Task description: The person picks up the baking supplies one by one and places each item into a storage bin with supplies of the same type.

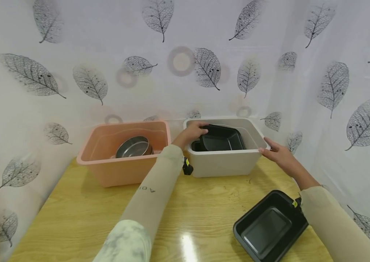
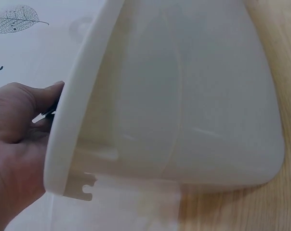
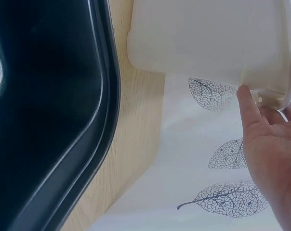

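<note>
Your left hand (image 1: 193,131) pinches the edge of a black pan (image 1: 222,140). That pan sits tilted inside the white bin (image 1: 224,163), just right of those fingers. Your right hand (image 1: 279,154) grips the bin's rim at the corner.

The job looks only partway done: the tilted pan isn't lying flat, and I can't tell if it's going in or out. The other pan (image 1: 271,233) lies outside the bin, closer to you than your right fingers, and nothing holds it.

Left of your left fingers, the pink bin (image 1: 116,174) has a round metal pan (image 1: 134,147) leaning in it. Under everything is a yellow wood table (image 1: 73,214) with a bright shine. Past your fingers hangs a pale cloth (image 1: 178,29) with dark leaves on it.
</note>
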`<action>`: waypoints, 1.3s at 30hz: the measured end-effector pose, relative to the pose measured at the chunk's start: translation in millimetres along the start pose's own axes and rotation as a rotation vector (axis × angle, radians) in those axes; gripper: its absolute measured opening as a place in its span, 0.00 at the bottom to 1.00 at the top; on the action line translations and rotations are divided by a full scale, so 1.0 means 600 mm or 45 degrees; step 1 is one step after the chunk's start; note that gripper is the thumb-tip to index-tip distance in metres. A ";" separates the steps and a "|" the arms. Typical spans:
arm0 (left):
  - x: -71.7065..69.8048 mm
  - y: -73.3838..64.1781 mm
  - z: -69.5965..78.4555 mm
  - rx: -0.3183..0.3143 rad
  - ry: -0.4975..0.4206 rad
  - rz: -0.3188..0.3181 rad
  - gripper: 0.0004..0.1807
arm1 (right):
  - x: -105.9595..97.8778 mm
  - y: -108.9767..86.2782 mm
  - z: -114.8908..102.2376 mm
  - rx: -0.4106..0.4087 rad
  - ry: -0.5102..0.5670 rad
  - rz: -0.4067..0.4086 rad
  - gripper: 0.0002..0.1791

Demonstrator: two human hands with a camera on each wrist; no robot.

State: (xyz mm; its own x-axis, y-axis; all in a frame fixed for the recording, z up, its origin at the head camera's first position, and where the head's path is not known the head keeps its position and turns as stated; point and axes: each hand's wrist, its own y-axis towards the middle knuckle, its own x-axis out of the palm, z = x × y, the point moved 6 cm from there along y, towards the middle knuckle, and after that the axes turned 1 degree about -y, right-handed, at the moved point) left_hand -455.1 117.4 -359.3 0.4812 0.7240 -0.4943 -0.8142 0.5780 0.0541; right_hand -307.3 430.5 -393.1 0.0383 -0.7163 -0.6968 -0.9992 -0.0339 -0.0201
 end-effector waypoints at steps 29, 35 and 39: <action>-0.003 -0.012 0.003 0.008 -0.449 0.071 0.31 | 0.002 -0.002 -0.004 -0.014 0.010 -0.015 0.47; 0.012 -0.037 0.023 0.112 -0.499 0.005 0.30 | 0.002 -0.004 -0.006 -0.009 0.008 -0.025 0.47; 0.022 -0.055 0.035 0.157 -0.464 -0.022 0.29 | 0.000 -0.004 -0.007 -0.008 0.013 -0.030 0.47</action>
State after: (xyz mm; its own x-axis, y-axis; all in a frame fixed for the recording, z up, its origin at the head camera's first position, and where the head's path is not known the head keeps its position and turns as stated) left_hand -415.0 115.9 -349.2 0.5968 0.7870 -0.1561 -0.7702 0.6165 0.1634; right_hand -304.7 427.7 -390.2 0.0622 -0.7221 -0.6889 -0.9979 -0.0556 -0.0318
